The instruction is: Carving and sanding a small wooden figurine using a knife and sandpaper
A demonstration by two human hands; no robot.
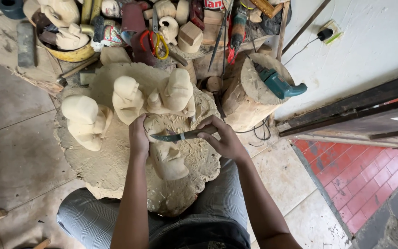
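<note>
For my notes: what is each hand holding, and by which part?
The right hand holds a carving knife by its handle. The left hand grips the wooden figure near its top.

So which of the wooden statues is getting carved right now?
The carved head lying nearest the person. The left hand grips it and the right hand lays a knife across it. The three other figures stand untouched behind it.

three pale carvings (pixel 130 99) crowd beyond the hands; bare stump (pixel 116 161) left stays open.

place: woodcarving workshop | signs: unfinished carved figures (pixel 127 97), sawdust-covered slab (pixel 116 161) (chips everywhere), power drill (pixel 277 84)
</note>
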